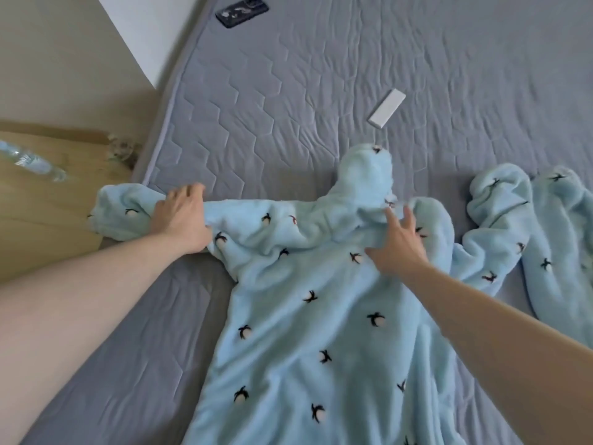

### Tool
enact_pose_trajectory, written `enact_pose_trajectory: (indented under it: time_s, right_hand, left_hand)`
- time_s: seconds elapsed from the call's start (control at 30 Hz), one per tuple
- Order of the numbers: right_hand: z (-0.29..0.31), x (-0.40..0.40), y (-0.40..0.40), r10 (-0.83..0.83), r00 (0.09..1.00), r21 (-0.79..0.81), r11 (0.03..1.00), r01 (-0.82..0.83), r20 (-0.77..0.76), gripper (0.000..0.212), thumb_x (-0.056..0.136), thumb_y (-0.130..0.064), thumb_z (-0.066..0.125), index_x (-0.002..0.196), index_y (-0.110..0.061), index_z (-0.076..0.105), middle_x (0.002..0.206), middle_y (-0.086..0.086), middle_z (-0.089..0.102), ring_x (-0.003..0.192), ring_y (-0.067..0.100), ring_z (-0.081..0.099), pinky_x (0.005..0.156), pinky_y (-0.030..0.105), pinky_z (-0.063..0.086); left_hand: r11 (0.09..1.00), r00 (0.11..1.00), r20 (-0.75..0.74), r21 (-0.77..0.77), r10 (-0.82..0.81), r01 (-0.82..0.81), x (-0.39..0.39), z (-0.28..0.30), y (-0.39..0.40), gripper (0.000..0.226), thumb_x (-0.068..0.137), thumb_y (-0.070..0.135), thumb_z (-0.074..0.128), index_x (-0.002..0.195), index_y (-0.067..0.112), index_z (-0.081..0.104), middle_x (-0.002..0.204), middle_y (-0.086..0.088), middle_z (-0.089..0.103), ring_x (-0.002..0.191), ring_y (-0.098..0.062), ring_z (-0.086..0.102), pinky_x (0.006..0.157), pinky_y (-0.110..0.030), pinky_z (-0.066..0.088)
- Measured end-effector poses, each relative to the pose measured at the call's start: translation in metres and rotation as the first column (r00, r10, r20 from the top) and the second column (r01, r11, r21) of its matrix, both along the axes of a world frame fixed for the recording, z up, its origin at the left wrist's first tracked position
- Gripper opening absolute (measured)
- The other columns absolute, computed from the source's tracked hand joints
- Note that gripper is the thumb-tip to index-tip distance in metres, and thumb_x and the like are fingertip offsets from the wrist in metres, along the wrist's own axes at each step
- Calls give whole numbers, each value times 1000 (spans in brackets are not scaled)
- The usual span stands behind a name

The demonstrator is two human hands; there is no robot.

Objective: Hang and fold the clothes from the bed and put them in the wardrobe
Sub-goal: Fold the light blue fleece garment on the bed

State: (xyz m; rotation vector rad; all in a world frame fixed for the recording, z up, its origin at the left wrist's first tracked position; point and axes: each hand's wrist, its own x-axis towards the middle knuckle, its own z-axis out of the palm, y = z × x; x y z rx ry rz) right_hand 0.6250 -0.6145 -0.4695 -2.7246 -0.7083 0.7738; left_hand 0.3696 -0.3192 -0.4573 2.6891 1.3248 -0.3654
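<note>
A light blue fleece top (305, 316) with small dark penguin prints lies spread on the grey quilted bed (256, 101), back side up, hood pointing away from me. My left hand (181, 216) rests on its left sleeve, fingers curled over the sleeve's far edge near the cuff. With fingers spread, my right hand (399, 245) presses flat on the top just below the hood. A second matching blue garment (545, 239) lies crumpled to the right.
A white remote (386, 107) lies on the bed beyond the hood, and a black phone (242, 11) sits near the far left edge. A wooden bedside surface (41, 203) with a plastic bottle (32, 160) stands left of the bed.
</note>
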Motion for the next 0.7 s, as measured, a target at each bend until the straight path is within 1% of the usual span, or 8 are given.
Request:
enact_pose_trajectory:
  time_s: [0.1,0.2,0.3,0.4,0.47,0.57,0.63,0.7]
  right_hand:
    - [-15,-26,-5,50,999,62,997,-48,-16,88,100,-37,64,167,-23,8,173,3,-10,156,38,18,123,47,25]
    - [-30,-65,-26,64,996,217,973,-76,63,74,99,-34,63,163,-25,27,172,1,10,154,31,21,121,45,29]
    - [-38,-111,-62,24,994,248,968,-51,110,66,97,-31,65,157,-23,40,168,6,24,150,32,27,124,45,24]
    - [-52,-163,-102,141,990,14,990,-141,0,74,97,-46,60,162,-28,30,173,2,11,157,32,13,127,52,13]
    - [-64,-195,-119,275,949,-136,945,-296,-155,84,99,-61,48,166,-35,5,173,-6,-15,160,30,-11,128,58,1]
    - [-74,-226,-122,337,901,-225,888,-401,-273,94,98,-68,42,162,-35,-18,165,-7,-38,154,33,-31,124,67,-3]
    - [-72,-234,-113,285,918,-242,904,-353,-275,97,98,-65,47,163,-32,-17,166,-6,-36,154,35,-31,124,69,3]
    - [-67,-236,-104,228,937,-234,927,-292,-266,96,98,-61,52,164,-32,-10,166,-7,-32,155,36,-28,124,69,7]
  left_hand:
    - [997,997,58,71,-46,42,0,0,-8,83,76,24,78,148,12,38,153,-16,39,136,-40,42,107,-50,40]
    - [974,935,286,148,-209,173,-11,-1,-34,62,72,22,79,127,12,52,132,-12,48,116,-39,52,94,-52,47]
    - [992,903,423,-120,71,-21,-43,-19,-89,50,76,32,79,113,13,51,115,-10,50,104,-36,53,87,-48,49]
    - [856,875,142,-328,463,-399,-101,-47,-150,69,79,58,74,124,12,50,126,-13,53,113,-37,57,93,-44,48]
    - [713,830,-113,-458,546,-531,-143,-64,-189,77,82,67,69,133,13,48,133,-11,57,122,-34,58,97,-39,46]
    - [528,877,-414,-701,245,-479,-191,-75,-228,50,90,59,62,124,23,58,126,1,65,121,-24,63,90,-27,49]
    - [533,840,-542,-718,-25,-447,-205,-71,-232,57,90,58,60,130,18,59,133,-2,64,119,-22,63,86,-24,48]
    - [532,797,-597,-707,-94,-467,-199,-66,-212,75,77,67,67,131,15,58,132,-3,64,111,-21,65,80,-25,49]
